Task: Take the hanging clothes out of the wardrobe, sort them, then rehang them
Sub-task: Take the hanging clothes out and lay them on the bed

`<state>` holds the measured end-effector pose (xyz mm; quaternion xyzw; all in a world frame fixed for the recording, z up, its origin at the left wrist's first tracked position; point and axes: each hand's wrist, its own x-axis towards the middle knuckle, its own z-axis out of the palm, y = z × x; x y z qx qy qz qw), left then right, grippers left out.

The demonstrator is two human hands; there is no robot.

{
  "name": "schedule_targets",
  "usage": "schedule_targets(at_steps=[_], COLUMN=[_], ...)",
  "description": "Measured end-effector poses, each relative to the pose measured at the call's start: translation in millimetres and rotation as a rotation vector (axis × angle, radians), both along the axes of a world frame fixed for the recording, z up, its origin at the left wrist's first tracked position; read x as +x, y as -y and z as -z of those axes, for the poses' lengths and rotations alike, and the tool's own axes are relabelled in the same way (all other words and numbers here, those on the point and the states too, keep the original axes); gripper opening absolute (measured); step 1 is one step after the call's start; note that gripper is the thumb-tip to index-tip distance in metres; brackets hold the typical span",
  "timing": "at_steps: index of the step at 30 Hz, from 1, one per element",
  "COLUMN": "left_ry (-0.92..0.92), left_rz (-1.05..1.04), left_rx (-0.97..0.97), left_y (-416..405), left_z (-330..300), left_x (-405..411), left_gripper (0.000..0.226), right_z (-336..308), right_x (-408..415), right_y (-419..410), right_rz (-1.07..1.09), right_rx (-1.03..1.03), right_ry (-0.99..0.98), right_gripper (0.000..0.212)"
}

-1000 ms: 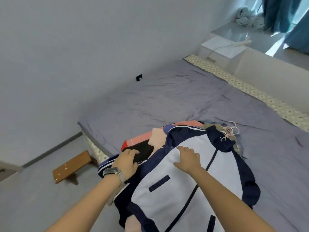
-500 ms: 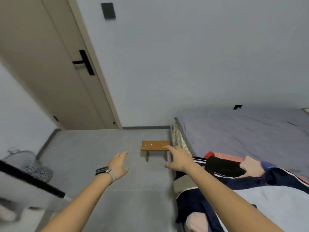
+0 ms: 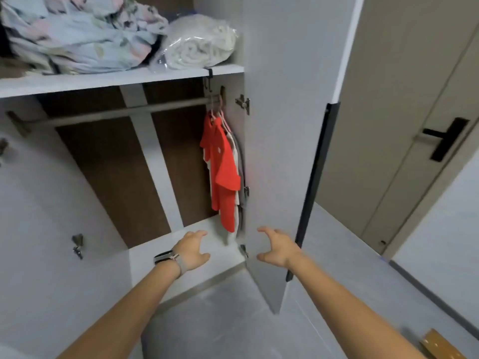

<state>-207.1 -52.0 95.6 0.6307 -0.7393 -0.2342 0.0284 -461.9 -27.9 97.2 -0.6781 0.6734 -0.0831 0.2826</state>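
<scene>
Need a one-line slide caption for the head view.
Both empty hands, left hand and right hand, reach toward the red shirt hanging at the rail's right end.

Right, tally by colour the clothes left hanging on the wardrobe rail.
Red: 1, the red shirt in front
White or cream: 1, the pale garment behind it
Grey: 1, the grey garment nearest the side wall
Total: 3 that can be told apart; more may be hidden behind.

Wardrobe point(image 3: 285, 125): white, doors open, brown back panel. Rail point(image 3: 116, 114): metal, horizontal under the top shelf, mostly bare. Clothes point(image 3: 233, 174): a few garments bunched at the rail's right end against the side wall, on pale hangers; red shirt point(image 3: 223, 172) in front, white and grey pieces behind.
</scene>
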Motion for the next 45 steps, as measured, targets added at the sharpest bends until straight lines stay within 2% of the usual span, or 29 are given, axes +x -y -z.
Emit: schedule_targets(at_steps=[7, 11, 14, 19, 24, 28, 33, 35, 39, 42, 45], left_ry=[-0.003, -0.066, -0.128, -0.232, -0.285, -0.299, -0.329, -0.347, -0.475, -0.561, -0.573], left_rz=[-0.105, -0.171, -0.221, -0.317, -0.323, -0.305, -0.317, -0.312, -0.299, -0.284, -0.220], left_rx=[-0.024, -0.042, -0.038, -0.116, -0.094, -0.057, -0.069, -0.092, -0.164, -0.299, -0.476], left_y=[77, 150, 195, 255, 296, 326, 365, 377, 391, 403, 424], left_z=[24, 21, 5, -9, -5, 0, -5, -8, -14, -23, -34], left_x=[31, 24, 19, 26, 38, 59, 94, 105, 115, 112, 112], left_gripper=[0.063, 0.062, 0.060, 0.055, 0.052, 0.052, 0.049, 0.047, 0.044, 0.046, 0.051], right_z=[16, 21, -1, -43, -62, -44, -41, -42, -47, -53, -68], right_x=[59, 62, 60, 63, 84, 96, 120, 130, 148, 148, 139], right_y=[133, 217, 269, 355, 436, 498, 520, 522, 501, 477, 466], right_rz=[-0.155, -0.195, -0.169, -0.028, -0.050, 0.141, 0.308, 0.351, 0.214, 0.138, -0.002], right_rx=[-0.017, -0.042, -0.069, -0.342, -0.268, -0.269, -0.360, -0.431, -0.433, -0.345, -0.249], right_ry=[0.034, 0.019, 0.027, 0.160, 0.187, 0.245, 0.291, 0.353, 0.649, 0.828, 0.823], right_gripper=[0.069, 0.078, 0.074, 0.062, 0.068, 0.075, 0.036, 0.034, 0.024, 0.021, 0.024])
